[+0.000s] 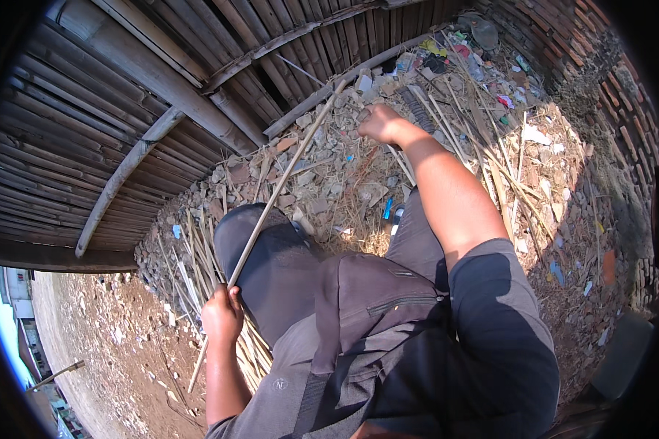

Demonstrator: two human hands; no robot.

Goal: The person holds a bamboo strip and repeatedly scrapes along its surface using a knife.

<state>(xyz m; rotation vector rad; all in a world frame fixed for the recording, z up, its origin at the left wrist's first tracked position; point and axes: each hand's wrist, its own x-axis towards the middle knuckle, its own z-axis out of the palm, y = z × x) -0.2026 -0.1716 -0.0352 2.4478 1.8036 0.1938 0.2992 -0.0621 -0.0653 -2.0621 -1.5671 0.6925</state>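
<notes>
My left hand (223,316) is closed around a long, thin bamboo stick (285,178). The stick slants over my left thigh, its far end up near the foot of the bamboo wall and its near end below my hand. My right hand (381,124) reaches out ahead over the rubble with its fingers curled together, to the right of the stick's far end; whatever it may hold is too small to make out. Beside my left leg lies a bundle of similar bamboo sticks (252,353), partly hidden by my leg and left arm.
A bamboo-slat wall (73,146) with thick poles bounds the left and far side. More loose sticks (494,164) lie to the right on rubble (322,194) and dry straw. Coloured litter (476,62) is heaped in the far corner. A brick wall (626,124) runs along the right.
</notes>
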